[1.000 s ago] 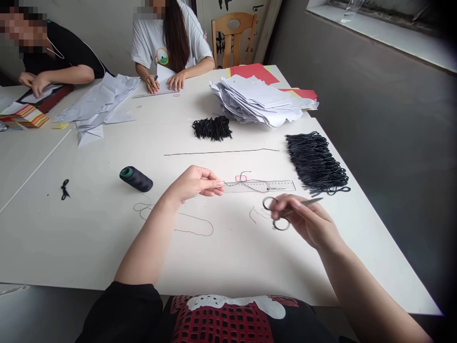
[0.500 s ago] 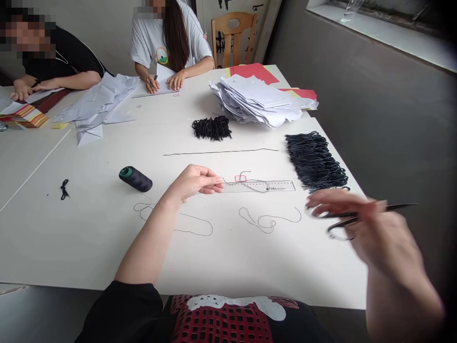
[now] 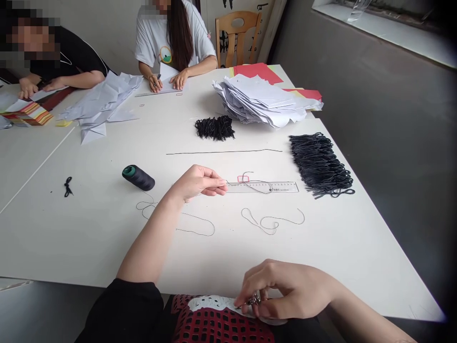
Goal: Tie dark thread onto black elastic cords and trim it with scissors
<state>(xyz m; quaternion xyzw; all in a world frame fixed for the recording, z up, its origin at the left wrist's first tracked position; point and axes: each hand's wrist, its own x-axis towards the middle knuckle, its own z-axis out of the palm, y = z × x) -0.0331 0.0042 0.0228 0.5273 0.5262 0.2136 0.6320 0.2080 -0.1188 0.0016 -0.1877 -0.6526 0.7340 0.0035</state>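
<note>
Scissors (image 3: 254, 299) being drawn back against the shirt (image 3: 221, 324)
They are being held pressed in the right grip (image 3: 285, 290), off the table (image 3: 321, 247); thread (image 3: 250, 180) is being pinched by the left grip (image 3: 196, 183), just above the ruler (image 3: 282, 187).

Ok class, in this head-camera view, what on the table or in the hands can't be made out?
Head view:
- metal object: mostly hidden by the fingers of the right hand
- end of the thread: hidden by the left hand
- ruler: markings too small to read
- small black knot: too small to trace
</note>
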